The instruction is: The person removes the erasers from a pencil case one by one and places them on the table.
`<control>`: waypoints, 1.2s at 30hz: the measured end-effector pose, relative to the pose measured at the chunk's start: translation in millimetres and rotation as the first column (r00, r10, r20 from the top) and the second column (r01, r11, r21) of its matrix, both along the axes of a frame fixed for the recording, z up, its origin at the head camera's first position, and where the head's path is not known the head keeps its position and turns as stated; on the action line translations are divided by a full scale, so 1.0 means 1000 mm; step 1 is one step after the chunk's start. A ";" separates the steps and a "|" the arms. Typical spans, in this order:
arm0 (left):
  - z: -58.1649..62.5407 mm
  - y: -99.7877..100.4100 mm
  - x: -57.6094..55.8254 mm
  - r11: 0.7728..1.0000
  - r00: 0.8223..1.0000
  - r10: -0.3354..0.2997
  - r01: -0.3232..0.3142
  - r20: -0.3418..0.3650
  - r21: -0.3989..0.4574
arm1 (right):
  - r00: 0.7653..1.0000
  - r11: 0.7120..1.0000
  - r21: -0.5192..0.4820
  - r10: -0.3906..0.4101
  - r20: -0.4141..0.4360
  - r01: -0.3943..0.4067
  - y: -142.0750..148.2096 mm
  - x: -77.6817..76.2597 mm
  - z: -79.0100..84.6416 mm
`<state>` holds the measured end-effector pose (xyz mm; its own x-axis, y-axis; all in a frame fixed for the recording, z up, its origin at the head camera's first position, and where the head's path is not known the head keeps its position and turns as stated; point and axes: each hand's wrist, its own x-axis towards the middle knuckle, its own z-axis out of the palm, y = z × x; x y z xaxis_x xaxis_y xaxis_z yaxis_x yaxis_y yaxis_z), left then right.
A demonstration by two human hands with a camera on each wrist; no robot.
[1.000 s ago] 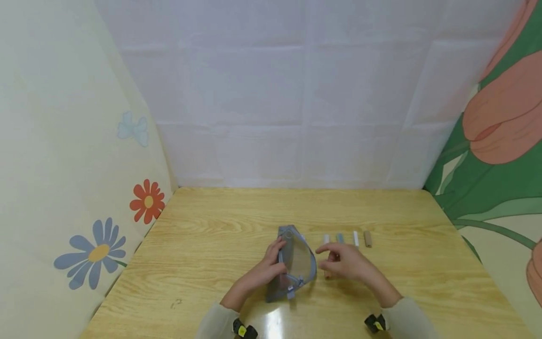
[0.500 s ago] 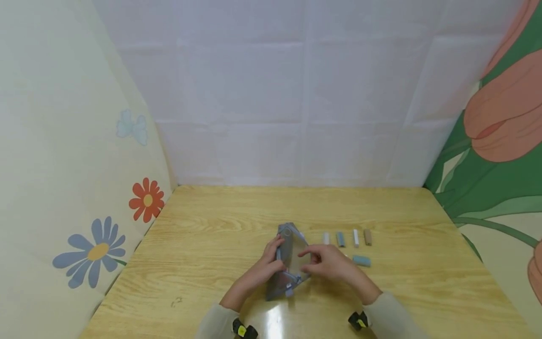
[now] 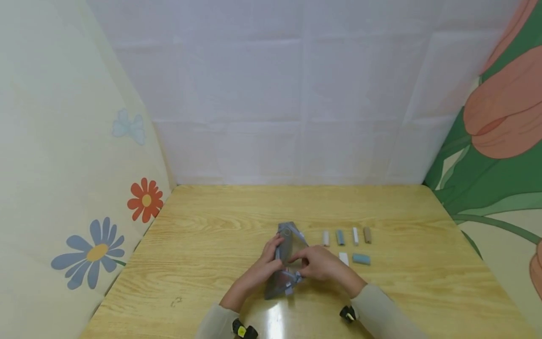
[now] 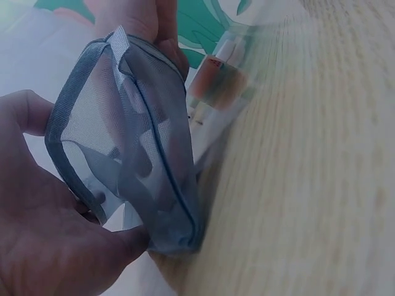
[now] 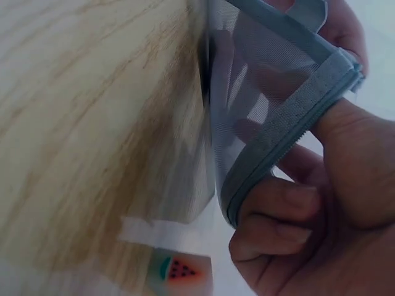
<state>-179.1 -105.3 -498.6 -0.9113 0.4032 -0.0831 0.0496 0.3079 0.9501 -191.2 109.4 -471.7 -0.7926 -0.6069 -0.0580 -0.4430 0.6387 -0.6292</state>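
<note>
A grey-blue mesh zip pouch [image 3: 280,281] stands slantwise on the table with its mouth spread to the right. My left hand [image 3: 266,266] grips its left edge; the fingers and thumb show at the rim in the left wrist view. At the mouth, my right hand [image 3: 320,263] reaches in over the zipper band, its thumb and index finger [image 3: 299,254] partly behind the mesh. Other right-hand fingers curl outside the zipper band [image 5: 278,135] in the right wrist view. I cannot tell whether the right fingers pinch something.
Right of the pouch, several small eraser-like blocks lie in a row, among them a teal one [image 3: 340,238] and a brown one [image 3: 367,235]. Nearer are a white block [image 3: 344,258] and another teal block [image 3: 361,259]. A watermelon print shows on one block [image 5: 180,271].
My right hand has moved left from beside the blocks into the pouch's mouth, uncovering the nearer white and teal blocks. My left hand keeps its grip on the pouch.
</note>
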 end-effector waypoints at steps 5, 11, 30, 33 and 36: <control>-0.002 -0.001 0.002 1.000 1.000 0.004 -0.004 -0.004 0.010 | 1.000 0.999 0.049 0.017 0.009 -0.018 -0.006 -0.002 0.000; -0.001 -0.005 0.002 0.999 0.998 0.025 -0.023 -0.050 0.037 | 0.999 0.997 0.080 0.010 0.036 -0.013 -0.012 -0.004 -0.002; -0.010 -0.016 0.001 0.941 0.986 0.166 -0.168 0.033 0.295 | 0.995 0.980 0.199 0.007 -0.099 0.013 -0.041 -0.009 -0.008; -0.011 -0.017 0.001 0.931 0.984 0.167 -0.178 0.061 0.318 | 0.996 0.978 0.204 -0.031 -0.078 0.046 -0.043 -0.006 -0.009; -0.012 -0.017 0.002 0.917 0.981 0.165 -0.189 0.098 0.350 | 0.996 0.981 0.183 -0.046 -0.076 0.060 -0.045 -0.004 -0.009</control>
<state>-177.3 -122.5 -510.4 -0.9679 0.2500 -0.0258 -0.0405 -0.0538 0.9977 -194.8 64.6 -480.8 -0.8295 -0.5480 -0.1077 -0.4450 0.7650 -0.4657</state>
